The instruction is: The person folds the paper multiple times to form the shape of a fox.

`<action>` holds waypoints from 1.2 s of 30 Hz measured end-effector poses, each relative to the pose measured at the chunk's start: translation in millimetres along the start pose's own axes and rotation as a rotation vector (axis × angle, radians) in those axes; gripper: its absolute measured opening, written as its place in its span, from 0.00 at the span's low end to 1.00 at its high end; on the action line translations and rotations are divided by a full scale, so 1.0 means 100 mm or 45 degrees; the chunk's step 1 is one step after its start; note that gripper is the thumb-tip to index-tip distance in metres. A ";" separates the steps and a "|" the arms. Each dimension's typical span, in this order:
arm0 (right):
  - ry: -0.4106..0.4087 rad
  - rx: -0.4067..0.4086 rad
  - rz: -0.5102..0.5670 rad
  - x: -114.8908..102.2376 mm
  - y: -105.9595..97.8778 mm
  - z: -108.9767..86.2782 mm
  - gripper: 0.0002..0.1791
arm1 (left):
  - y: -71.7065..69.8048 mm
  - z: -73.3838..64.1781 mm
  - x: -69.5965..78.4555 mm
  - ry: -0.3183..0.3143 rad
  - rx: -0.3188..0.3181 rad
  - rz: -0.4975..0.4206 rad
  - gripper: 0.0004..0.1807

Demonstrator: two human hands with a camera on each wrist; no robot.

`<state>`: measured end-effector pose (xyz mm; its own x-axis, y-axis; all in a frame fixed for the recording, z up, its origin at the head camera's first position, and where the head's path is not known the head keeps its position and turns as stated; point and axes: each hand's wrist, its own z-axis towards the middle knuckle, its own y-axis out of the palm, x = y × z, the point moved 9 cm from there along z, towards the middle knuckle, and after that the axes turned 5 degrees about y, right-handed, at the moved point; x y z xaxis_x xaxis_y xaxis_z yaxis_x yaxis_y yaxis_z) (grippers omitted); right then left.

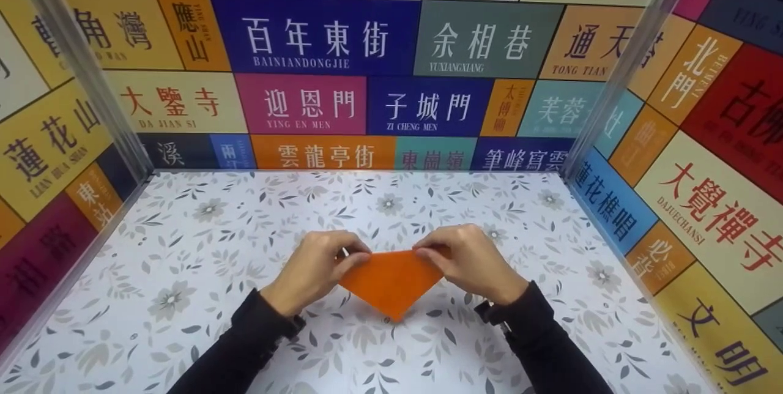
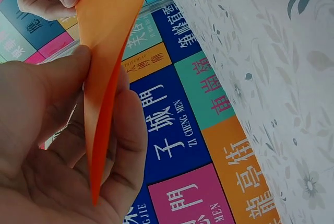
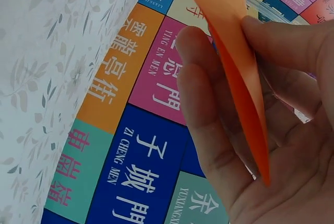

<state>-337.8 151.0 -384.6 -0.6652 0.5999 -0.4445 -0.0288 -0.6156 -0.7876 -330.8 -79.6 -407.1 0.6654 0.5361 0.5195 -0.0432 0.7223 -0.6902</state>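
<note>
A sheet of orange paper (image 1: 394,284), folded into a triangle, hangs point-down between both hands over the table. My left hand (image 1: 315,268) pinches its upper left edge between thumb and fingers. At the upper right edge my right hand (image 1: 474,262) does the same. In the left wrist view, the folded orange paper (image 2: 107,36) tapers to a corner inside the left palm, its two layers slightly apart. The right wrist view has the paper's other corner (image 3: 245,98) lying between the right thumb and fingers, with a gap between layers there too.
The table (image 1: 202,320) has a white cover with grey flowers and leaves. Colourful panels with Chinese place names (image 1: 318,39) rise behind it and on both sides. Clear corner strips (image 1: 630,70) join the panels. Dark sleeves (image 1: 238,345) cover both forearms.
</note>
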 end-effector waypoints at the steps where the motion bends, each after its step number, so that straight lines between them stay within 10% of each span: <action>1: 0.018 -0.013 0.015 0.03 0.02 0.00 0.05 | 0.02 0.00 -0.02 -0.015 -0.010 -0.005 0.02; 20: 0.382 -0.277 0.113 0.69 0.55 -0.02 0.07 | 0.35 -0.10 -0.45 -0.230 -0.177 0.073 0.03; 36: 0.453 -0.382 -0.042 0.85 0.81 -0.09 0.11 | 0.49 -0.20 -0.72 -0.316 -0.278 0.111 0.03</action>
<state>-389.9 157.5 -490.1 -0.3685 0.7869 -0.4950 0.2065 -0.4498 -0.8689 -365.7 -91.7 -488.5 0.4630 0.7014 0.5419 0.0863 0.5728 -0.8152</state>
